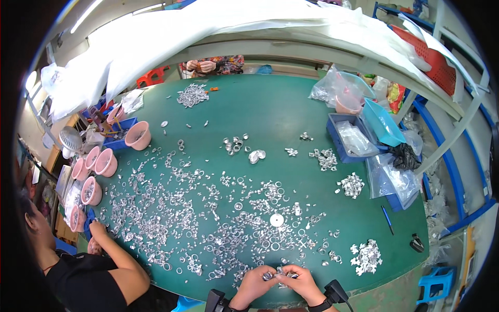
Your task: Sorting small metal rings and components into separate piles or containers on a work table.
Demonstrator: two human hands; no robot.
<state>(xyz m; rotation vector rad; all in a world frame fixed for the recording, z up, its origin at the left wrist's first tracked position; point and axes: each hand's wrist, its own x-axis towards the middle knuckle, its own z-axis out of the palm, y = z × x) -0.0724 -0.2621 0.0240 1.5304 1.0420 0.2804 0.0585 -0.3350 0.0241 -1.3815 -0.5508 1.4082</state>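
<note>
At the near edge of the green table, my left hand (254,285) and my right hand (303,285) meet with their fingers closed. Between the fingertips are small shiny metal parts (269,276), some of them ring-like; their exact kind is too small to make out. Just beyond my hands lies a wide scatter of loose silvery metal pieces (228,240), rings among them. A flat round disc (277,220) rests in that scatter. To the right of my right hand is a heap of small pale metal parts (366,257).
A co-worker (88,275) in black sits at the left, near pink tubs (91,191). Another person's hands (204,66) are at the far edge. Blue bins (345,151) and plastic bags line the right side. A blue pen (388,220) and a black clip-like object (416,243) lie at right.
</note>
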